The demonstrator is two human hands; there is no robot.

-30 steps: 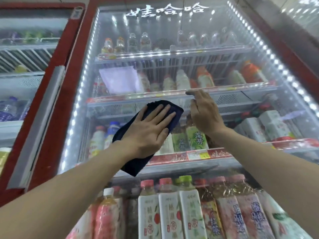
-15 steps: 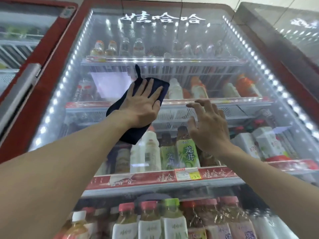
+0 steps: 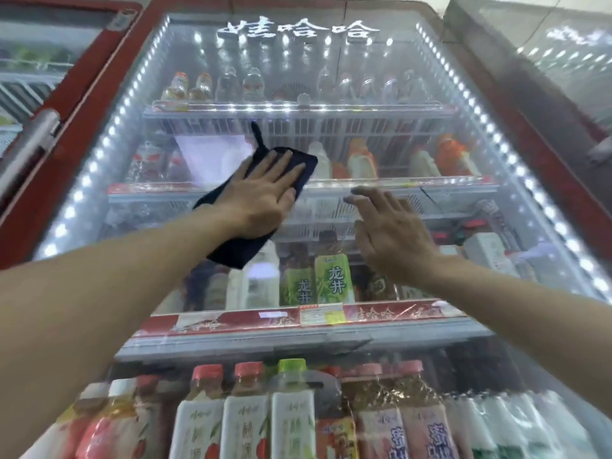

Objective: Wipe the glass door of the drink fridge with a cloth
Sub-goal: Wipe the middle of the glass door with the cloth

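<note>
Left hand point(image 3: 261, 190) lies flat, its straight fingers pressing the dark blue cloth point(image 3: 238, 250) against the glass door point(image 3: 331, 77). The cloth's lower end hangs past the wrist, and a thin loop sticks up from its top corner. Just right of the cloth and apart from it, the right hand point(image 3: 394, 236) has loosely spread fingers and holds nothing; whether its fingertips touch the glass I cannot tell. Behind the glass, well below the cloth, stands a row of pink-capped bottles point(image 3: 245, 422). Just below the cloth are green tea bottles point(image 3: 334, 276) on a shelf with a red price strip point(image 3: 248, 321). Well above the cloth glows white lettering point(image 3: 298, 29), and LED strips point(image 3: 99, 154) run down either side.
</note>
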